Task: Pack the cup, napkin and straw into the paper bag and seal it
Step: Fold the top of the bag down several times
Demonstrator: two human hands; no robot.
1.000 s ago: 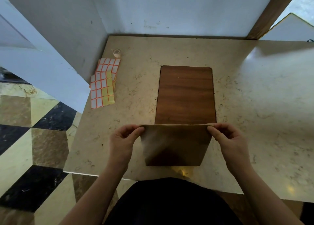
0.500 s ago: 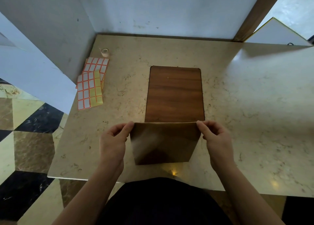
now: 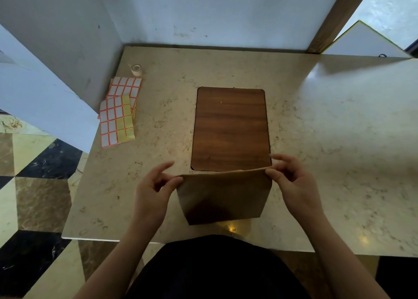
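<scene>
Paper bag point(image 3: 222, 197) stands low in the centre of the frame on the worktop point(image 3: 328, 140), and both hands are on its top edge: the left hand point(image 3: 153, 190) pinches the left corner with its index finger lifted free, the right hand point(image 3: 291, 181) pinches the right corner with fingers curled. Just behind the bag lies a dark wooden board point(image 3: 230, 129), flat on the pale marble. Out toward the upper left of the frame sit overlapping sticker sheets point(image 3: 118, 113) with orange-edged labels, and beyond them a small roll of tape point(image 3: 136, 69) near the wall.
</scene>
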